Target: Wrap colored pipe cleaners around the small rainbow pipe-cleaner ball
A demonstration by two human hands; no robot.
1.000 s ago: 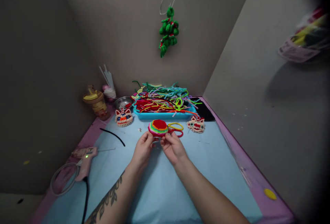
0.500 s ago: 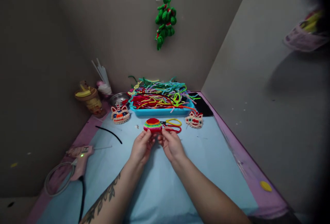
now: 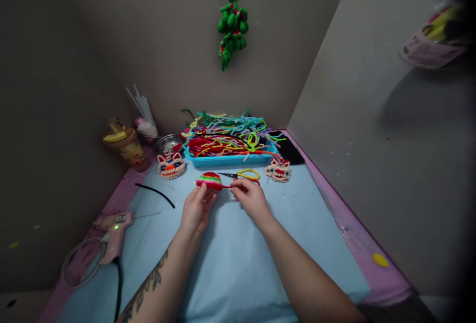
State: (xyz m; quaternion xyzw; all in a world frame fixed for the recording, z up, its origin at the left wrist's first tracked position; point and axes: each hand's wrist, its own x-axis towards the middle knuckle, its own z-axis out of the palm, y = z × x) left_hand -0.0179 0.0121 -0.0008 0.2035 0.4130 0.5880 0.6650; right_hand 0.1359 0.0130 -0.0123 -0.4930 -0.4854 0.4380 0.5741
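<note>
My left hand (image 3: 197, 206) grips a small dome-shaped piece (image 3: 209, 181) made of fuzzy stems, striped red, orange, yellow, green and pink. From its right end a red pipe cleaner (image 3: 226, 187) stretches out, pinched at the far end by my right hand (image 3: 250, 199). Just behind my right fingers lie scissors (image 3: 247, 174) with one yellow and one red handle, blades pointing left. The red handle is partly hidden by my hand.
A blue tray (image 3: 230, 161) heaped with pipe cleaners stands at the back, with lion-head pieces (image 3: 171, 166) (image 3: 278, 170) on either side. At left are a black pipe cleaner (image 3: 155, 194), a lit pink glue gun (image 3: 118, 234) with its cable, a metal bowl (image 3: 169, 143) and a cup (image 3: 130, 149).
My hands have drawn apart. The striped piece moved left with my left hand and tilted, while my right hand let go of its body and now pulls the red stem rightward.
</note>
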